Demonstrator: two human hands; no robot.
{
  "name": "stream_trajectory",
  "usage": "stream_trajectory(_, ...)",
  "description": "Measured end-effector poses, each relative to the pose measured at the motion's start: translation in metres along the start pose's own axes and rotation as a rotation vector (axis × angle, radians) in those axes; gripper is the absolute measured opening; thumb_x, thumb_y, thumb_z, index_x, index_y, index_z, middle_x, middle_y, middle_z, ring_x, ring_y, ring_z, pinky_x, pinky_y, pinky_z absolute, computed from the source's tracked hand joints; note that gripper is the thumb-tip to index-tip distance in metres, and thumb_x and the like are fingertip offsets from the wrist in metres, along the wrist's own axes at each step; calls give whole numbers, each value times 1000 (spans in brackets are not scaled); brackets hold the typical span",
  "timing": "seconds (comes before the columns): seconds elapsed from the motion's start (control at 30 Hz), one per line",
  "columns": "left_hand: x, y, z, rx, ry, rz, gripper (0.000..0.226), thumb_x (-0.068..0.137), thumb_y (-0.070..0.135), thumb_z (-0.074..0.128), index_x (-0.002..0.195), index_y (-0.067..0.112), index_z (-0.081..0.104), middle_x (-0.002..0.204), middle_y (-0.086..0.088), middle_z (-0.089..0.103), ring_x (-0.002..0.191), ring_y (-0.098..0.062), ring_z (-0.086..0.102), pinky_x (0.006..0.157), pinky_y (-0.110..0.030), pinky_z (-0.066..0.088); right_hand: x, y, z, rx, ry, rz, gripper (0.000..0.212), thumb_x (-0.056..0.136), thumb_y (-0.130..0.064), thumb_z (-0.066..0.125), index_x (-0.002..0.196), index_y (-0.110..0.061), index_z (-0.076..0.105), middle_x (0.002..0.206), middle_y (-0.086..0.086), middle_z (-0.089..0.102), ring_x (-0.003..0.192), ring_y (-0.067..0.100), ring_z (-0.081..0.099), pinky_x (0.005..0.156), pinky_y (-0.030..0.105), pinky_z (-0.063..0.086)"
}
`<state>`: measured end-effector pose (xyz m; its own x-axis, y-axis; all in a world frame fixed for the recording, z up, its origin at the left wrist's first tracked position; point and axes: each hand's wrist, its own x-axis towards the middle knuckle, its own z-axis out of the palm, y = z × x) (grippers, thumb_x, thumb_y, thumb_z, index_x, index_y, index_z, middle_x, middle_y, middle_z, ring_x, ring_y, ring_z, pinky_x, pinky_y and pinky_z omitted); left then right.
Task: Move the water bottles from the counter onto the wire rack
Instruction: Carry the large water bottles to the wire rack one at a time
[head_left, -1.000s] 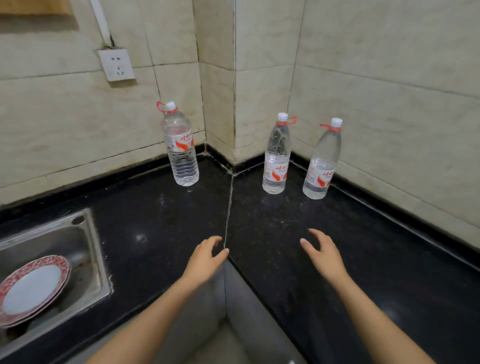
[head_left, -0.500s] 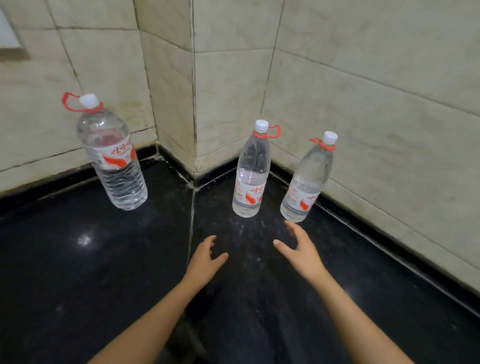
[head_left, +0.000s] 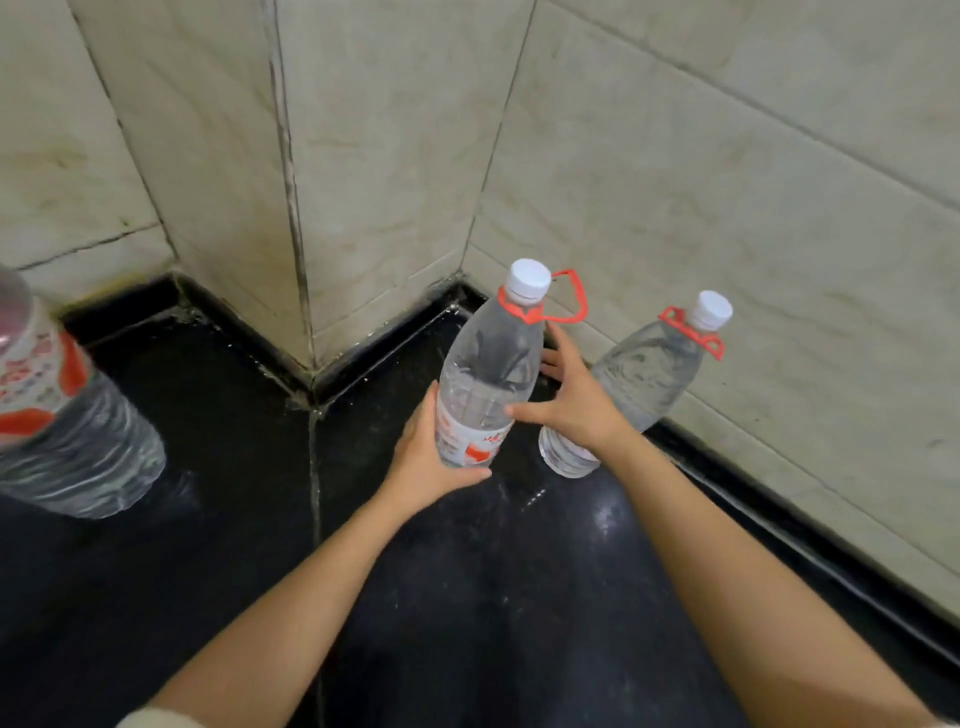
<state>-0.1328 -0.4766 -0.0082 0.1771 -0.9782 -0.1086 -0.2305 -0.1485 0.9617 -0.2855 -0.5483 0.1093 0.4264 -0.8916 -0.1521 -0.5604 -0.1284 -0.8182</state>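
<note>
Three clear water bottles with white caps and red carry loops stand on the black counter (head_left: 467, 597). The middle bottle (head_left: 485, 364) stands near the wall corner. My left hand (head_left: 426, 462) cups its lower left side over the label. My right hand (head_left: 576, 405) wraps its right side, thumb in front and fingers behind. The right bottle (head_left: 644, 374) stands just behind my right hand by the right wall, its lower part hidden by that hand. The large left bottle (head_left: 67, 431) is cut off at the left edge. No wire rack is in view.
Beige tiled walls (head_left: 395, 156) close the counter at the back and right, with a protruding corner column behind the middle bottle. A seam (head_left: 314, 499) runs down the counter from the corner.
Both hands have reached forward from the open counter and closed around the middle bottle. The view has moved closer and to the right, pushing the left bottle to the frame's edge.
</note>
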Motion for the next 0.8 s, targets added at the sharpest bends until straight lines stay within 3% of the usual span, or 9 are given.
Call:
stream_trajectory(0.13, 9, 7, 18, -222, 97, -50, 112, 39, 37, 84, 135, 30, 27, 136, -2, 46, 124, -17, 49, 102, -41, 45, 18, 1, 4, 84, -61, -52, 92, 57, 2, 83, 132, -18, 33, 124, -8, 52, 113, 2, 52, 99, 25, 43)
stream_trajectory(0.3, 20, 2, 11, -266, 163, -48, 100, 51, 5, 89, 133, 17, 32, 124, 0, 48, 120, -19, 50, 97, -32, 44, 34, -9, 26, 204, -55, -67, 91, 54, 10, 82, 123, -18, 30, 118, -9, 49, 103, -10, 54, 87, 13, 46)
stream_trajectory(0.43, 24, -2, -6, -269, 60, -59, 107, 41, 27, 89, 131, 18, 33, 129, -6, 52, 119, -19, 53, 99, -39, 47, 36, -15, 41, 254, -25, -59, 94, 50, 1, 82, 122, -23, 27, 115, -13, 46, 101, -10, 55, 89, 15, 47)
stream_trajectory(0.57, 16, -8, -13, -260, 1, -80, 108, 39, 35, 86, 132, 16, 34, 127, -4, 55, 117, -13, 55, 96, -34, 49, 29, -19, 46, 185, -10, -64, 94, 49, -8, 85, 121, -31, 29, 113, -17, 49, 109, 3, 53, 100, 34, 46)
stream_trajectory(0.7, 1, -9, -10, -214, -54, -90, 97, 46, 21, 89, 123, 31, 29, 120, 5, 51, 113, -12, 53, 89, -26, 46, 12, -12, 45, 233, 24, -29, 92, 50, -10, 82, 121, -33, 28, 112, -18, 49, 104, -8, 54, 94, 24, 47)
stream_trajectory(0.8, -11, -3, -9, -188, -76, -79, 103, 37, 37, 85, 125, 28, 32, 114, 8, 53, 104, -6, 55, 84, -22, 44, -12, -3, 46, 265, 80, -24, 92, 50, -2, 81, 121, -24, 27, 111, -17, 49, 102, -16, 53, 88, 15, 47)
